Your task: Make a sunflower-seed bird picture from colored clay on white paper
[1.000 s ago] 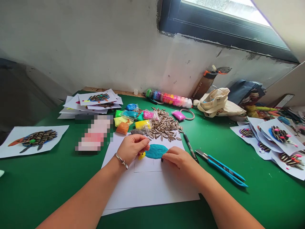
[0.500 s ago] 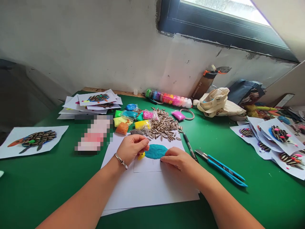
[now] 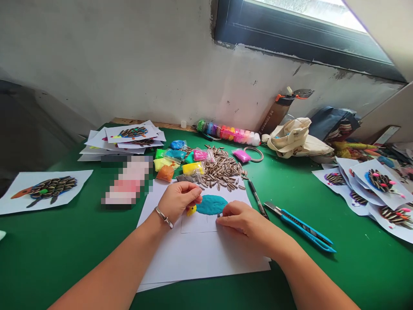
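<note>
A teal clay oval (image 3: 212,204) is pressed onto a small white card (image 3: 206,223) lying on a stack of white paper (image 3: 193,254). A yellow clay bit (image 3: 191,210) sits at the oval's left end. My left hand (image 3: 178,199), with a bracelet on the wrist, is curled with fingers closed just above the yellow bit. My right hand (image 3: 240,217) pinches at the oval's lower right edge, fingertips together on something small and dark that I cannot make out.
A pile of striped sunflower seeds (image 3: 222,170) and small bags of coloured clay (image 3: 176,161) lie behind the paper. A black pen (image 3: 256,199) and blue utility knife (image 3: 303,232) lie to the right. Finished seed pictures (image 3: 45,189) lie left and right (image 3: 377,183). A cloth bag (image 3: 295,137) sits at the back.
My right hand has crept slightly left along the oval's lower edge. The left hand has stayed put.
</note>
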Tool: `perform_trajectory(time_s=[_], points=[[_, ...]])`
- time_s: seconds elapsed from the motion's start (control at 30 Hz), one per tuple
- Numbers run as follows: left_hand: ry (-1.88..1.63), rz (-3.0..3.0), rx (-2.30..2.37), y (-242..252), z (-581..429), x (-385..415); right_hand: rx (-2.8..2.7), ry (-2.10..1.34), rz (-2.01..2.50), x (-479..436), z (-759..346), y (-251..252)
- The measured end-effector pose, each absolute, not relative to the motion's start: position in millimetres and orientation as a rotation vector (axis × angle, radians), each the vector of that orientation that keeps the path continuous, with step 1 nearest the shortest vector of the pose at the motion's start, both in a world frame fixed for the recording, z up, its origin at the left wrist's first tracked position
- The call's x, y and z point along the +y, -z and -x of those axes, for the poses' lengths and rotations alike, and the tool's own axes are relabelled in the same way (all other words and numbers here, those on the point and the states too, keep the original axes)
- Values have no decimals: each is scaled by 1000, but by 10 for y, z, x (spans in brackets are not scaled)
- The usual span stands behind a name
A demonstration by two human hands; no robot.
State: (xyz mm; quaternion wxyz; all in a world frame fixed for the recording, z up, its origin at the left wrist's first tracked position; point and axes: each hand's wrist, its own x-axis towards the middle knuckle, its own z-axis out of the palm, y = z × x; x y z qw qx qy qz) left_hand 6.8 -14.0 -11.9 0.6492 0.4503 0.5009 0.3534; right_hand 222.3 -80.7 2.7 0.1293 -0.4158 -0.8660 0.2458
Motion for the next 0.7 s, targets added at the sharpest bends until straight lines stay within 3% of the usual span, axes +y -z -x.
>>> perform_trajectory(time_s=[0.7], points=[[-805,-1018,1135,112,-71,-145,-2405,-815,1287,-801,-2299,18]])
